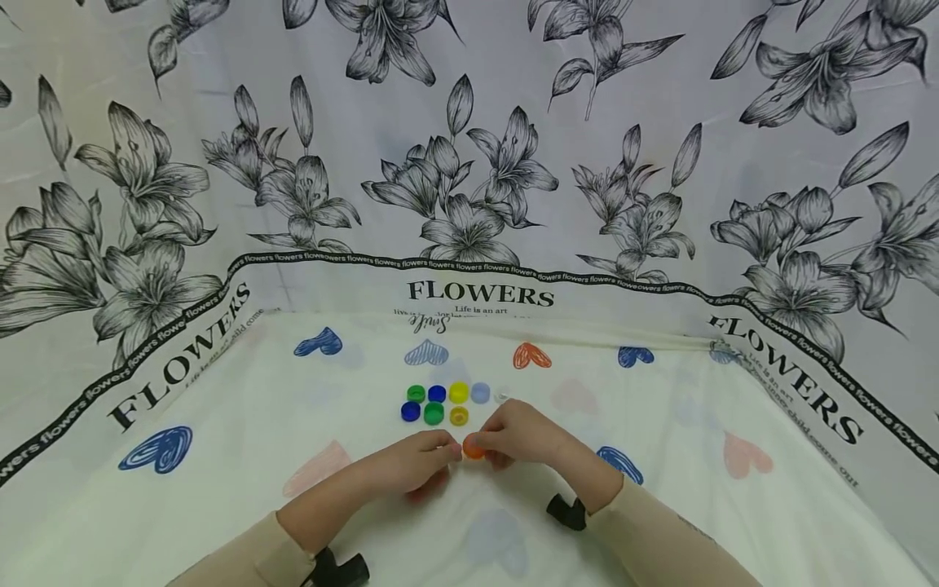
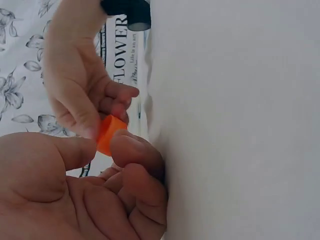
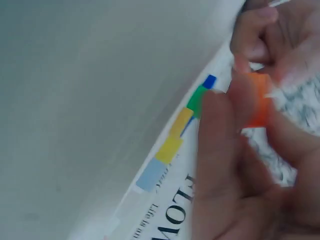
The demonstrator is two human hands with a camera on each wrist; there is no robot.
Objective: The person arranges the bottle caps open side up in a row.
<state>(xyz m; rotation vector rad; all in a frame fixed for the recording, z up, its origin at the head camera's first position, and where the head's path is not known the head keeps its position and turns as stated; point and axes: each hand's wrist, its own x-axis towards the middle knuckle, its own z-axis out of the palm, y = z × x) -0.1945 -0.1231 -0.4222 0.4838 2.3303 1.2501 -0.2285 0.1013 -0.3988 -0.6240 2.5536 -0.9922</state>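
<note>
Between my two hands is a small orange bottle cap (image 1: 473,446), round and hollow, its open side turned to the left wrist camera. My right hand (image 1: 524,432) pinches it with thumb and index finger from the right. From the left, thumb and index finger of my left hand (image 1: 411,465) pinch its near edge; the other fingers are curled in the left wrist view. In the right wrist view the orange cap (image 3: 259,100) sits between the fingertips of both hands, close over the cloth.
Just beyond the hands two rows of caps lie on the white cloth (image 1: 242,505): green caps (image 1: 434,413), blue caps (image 1: 411,411), yellow caps (image 1: 458,393), a light blue cap (image 1: 480,393) and a pale cap (image 1: 502,397). A flower-printed curtain (image 1: 469,163) stands behind. Black wrist mounts (image 1: 567,513) are worn.
</note>
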